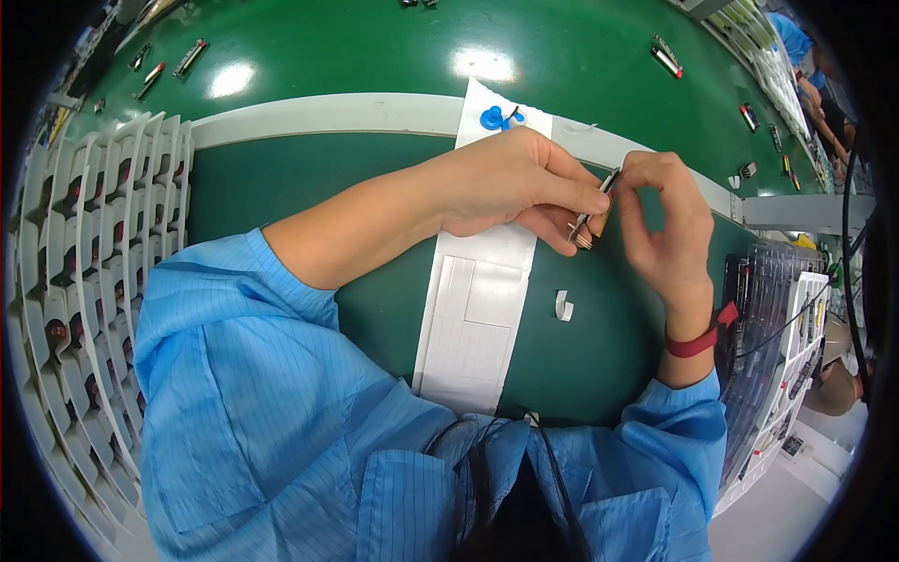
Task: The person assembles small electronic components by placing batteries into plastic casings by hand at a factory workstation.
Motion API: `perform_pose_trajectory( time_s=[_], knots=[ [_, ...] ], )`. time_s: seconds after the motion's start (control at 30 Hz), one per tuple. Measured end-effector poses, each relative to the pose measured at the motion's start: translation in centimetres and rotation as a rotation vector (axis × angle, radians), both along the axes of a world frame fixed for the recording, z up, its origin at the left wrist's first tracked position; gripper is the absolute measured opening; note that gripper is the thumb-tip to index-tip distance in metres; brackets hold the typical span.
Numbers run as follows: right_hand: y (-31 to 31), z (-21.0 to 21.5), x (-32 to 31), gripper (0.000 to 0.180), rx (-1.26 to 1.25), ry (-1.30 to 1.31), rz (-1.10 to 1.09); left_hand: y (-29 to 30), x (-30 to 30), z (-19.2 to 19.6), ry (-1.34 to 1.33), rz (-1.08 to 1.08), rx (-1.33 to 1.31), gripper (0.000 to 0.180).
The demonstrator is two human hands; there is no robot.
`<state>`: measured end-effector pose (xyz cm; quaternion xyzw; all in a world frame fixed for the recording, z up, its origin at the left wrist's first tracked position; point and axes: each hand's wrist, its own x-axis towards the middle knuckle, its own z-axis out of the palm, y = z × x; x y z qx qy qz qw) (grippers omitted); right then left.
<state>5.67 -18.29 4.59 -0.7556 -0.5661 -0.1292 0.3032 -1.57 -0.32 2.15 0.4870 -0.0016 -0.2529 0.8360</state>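
My left hand (510, 183) and my right hand (660, 220) meet above a green work mat (290, 192). Between their fingertips they pinch a small slim dark part (592, 211) with a metal end, held tilted. The left thumb and forefinger grip its lower half; the right fingertips touch its upper end. Under the left hand lies a long white sheet (473, 323) with pale rectangular labels. A small white curled strip (563, 305) lies on the mat below the hands. A red band (698, 339) circles my right wrist.
A white slotted rack (89, 272) holding several dark parts runs along the left. A clear tray (763, 318) of dark parts stands at the right. A blue round piece (493, 117) sits on the sheet's far end. Small parts lie on the far green belt (375, 47). Another person (819, 89) works at the far right.
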Motion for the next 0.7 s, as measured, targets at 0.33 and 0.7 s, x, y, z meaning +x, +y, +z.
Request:
perform_pose_trajectory(
  time_s=[0.33, 0.7],
  knots=[
    [-0.1, -0.6, 0.0, 0.029, 0.116, 0.102, 0.084, 0.2, 0.4, -0.4, 0.037, -0.028, -0.136, 0.025],
    [-0.1, -1.9, 3.3, 0.038, 0.358, 0.928, -0.192, 1.6, 1.1, 0.0, -0.07, 0.013, -0.184, 0.033]
  ],
)
